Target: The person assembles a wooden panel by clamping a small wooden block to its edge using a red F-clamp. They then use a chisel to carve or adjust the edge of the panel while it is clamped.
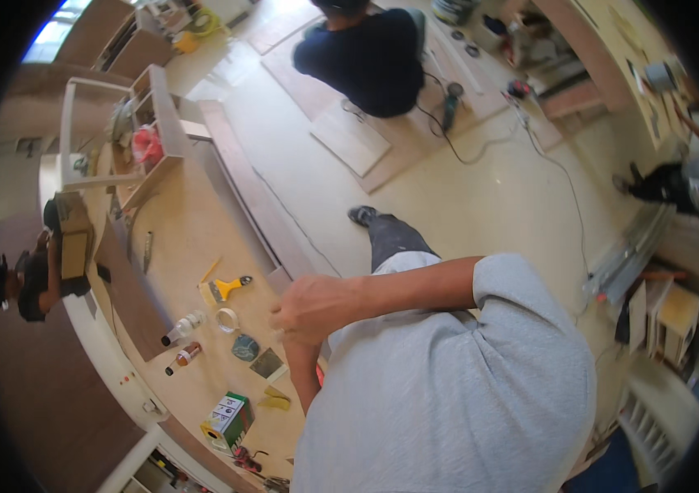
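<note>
My right hand is held over the near edge of the wooden worktable, its fingers curled in. What they hold, if anything, does not show. My left hand is mostly hidden behind it; the left forearm rises to meet the right hand. Nearest to them on the table is a wide yellow brush with a dark handle tip. Beside it lie a roll of tape, a bluish lump, a dark square sheet and two small bottles, one clear and one amber.
A green and yellow tin and folded yellow pieces are on the table. A white frame stands at its far end. Another person crouches over boards by a corded power tool. Cords cross the floor. Others stand left and right.
</note>
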Demonstrator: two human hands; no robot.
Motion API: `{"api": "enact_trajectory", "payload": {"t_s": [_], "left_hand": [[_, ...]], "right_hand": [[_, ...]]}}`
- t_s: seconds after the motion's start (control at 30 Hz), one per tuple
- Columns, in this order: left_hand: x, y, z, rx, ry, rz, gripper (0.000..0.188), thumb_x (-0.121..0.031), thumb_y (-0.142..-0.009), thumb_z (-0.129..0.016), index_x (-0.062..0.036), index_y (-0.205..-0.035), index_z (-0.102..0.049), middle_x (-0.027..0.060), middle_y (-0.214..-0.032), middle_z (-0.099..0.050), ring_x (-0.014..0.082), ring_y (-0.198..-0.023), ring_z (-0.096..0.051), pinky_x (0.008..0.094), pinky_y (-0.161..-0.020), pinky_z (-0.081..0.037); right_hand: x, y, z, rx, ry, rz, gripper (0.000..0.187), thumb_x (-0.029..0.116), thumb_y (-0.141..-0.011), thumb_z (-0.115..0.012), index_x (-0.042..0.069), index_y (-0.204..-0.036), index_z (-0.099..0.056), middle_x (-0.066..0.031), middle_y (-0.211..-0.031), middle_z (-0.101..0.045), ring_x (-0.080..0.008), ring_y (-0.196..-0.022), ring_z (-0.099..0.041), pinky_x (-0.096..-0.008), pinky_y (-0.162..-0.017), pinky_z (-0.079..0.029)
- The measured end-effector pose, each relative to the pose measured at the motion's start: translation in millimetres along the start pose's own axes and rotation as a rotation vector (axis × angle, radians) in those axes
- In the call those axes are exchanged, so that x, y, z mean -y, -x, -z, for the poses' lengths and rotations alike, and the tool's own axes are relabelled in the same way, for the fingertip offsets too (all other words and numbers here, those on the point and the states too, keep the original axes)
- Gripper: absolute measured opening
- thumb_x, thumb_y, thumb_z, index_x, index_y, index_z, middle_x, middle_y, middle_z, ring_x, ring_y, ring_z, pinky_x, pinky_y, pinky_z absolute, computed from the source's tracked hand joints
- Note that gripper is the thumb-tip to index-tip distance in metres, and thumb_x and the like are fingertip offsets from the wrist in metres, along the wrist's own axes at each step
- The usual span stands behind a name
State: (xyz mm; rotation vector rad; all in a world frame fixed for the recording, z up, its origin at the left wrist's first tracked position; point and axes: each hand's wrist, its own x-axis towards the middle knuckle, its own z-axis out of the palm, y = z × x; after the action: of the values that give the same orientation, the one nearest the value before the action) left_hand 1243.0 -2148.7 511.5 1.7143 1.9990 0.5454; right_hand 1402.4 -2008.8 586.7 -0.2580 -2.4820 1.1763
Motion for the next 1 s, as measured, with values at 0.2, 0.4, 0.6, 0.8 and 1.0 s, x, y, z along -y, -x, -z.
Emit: {"api": "enact_trajectory", "payload": {"t_s": [0.2, 0.4, 0.6, 0.8, 1.0], "left_hand": [[-8, 47, -26, 0.188, -0.036, -0.139, 0.027, -0.022, -0.081, -0.080, -0.0020, -0.098, -0.074, 0.0216, -0.092, -0.074, 0.0396, -0.087, -0.072, 0.0496, -0.070, -0.054], [-21, 105, -43, 0.260, -0.063, -0.264, 0.024, -0.018, -0.080, -0.079, 0.0000, -0.094, -0.072, 0.0223, -0.086, -0.072, 0.0436, -0.083, -0.070, 0.0499, -0.069, -0.054], [-43, 138, -51, 0.299, 0.062, -0.186, 0.018, -0.014, -0.081, -0.079, -0.0003, -0.090, -0.073, 0.0229, -0.082, -0.071, 0.0437, -0.074, -0.069, 0.0490, -0.065, -0.053], [-45, 172, -73, 0.234, 0.088, -0.269, 0.023, -0.015, -0.082, -0.079, 0.0006, -0.097, -0.070, 0.0235, -0.088, -0.069, 0.0434, -0.081, -0.066, 0.0491, -0.070, -0.051], [-60, 185, -160, -0.010, -0.675, -0.909, 0.045, -0.017, -0.083, -0.076, -0.0018, -0.124, -0.065, 0.0258, -0.121, -0.065, 0.0471, -0.114, -0.059, 0.0546, -0.098, -0.047]], "right_hand": [[57, 79, -57, -0.338, -0.093, -0.519, 0.021, 0.019, -0.089, -0.066, 0.006, -0.106, -0.062, -0.0138, -0.084, -0.065, -0.0368, -0.072, -0.069, -0.0490, -0.062, -0.054], [107, 141, -76, -0.272, -0.040, -0.535, 0.032, 0.038, -0.102, -0.059, 0.007, -0.110, -0.064, -0.0143, -0.097, -0.065, -0.0325, -0.086, -0.072, -0.0462, -0.068, -0.057], [132, 196, -85, -0.308, 0.230, -0.494, 0.035, 0.042, -0.100, -0.064, 0.008, -0.100, -0.067, -0.0099, -0.095, -0.061, -0.0304, -0.088, -0.071, -0.0434, -0.071, -0.057], [172, 241, -90, -0.296, 0.011, -0.079, 0.024, 0.033, -0.091, -0.073, 0.008, -0.088, -0.072, -0.0084, -0.094, -0.060, -0.0249, -0.101, -0.064, -0.0394, -0.078, -0.056], [174, 314, -37, -0.417, 0.459, -0.104, 0.015, 0.026, -0.090, -0.072, 0.011, -0.087, -0.074, -0.0095, -0.101, -0.061, -0.0240, -0.101, -0.065, -0.0368, -0.078, -0.058]]}}
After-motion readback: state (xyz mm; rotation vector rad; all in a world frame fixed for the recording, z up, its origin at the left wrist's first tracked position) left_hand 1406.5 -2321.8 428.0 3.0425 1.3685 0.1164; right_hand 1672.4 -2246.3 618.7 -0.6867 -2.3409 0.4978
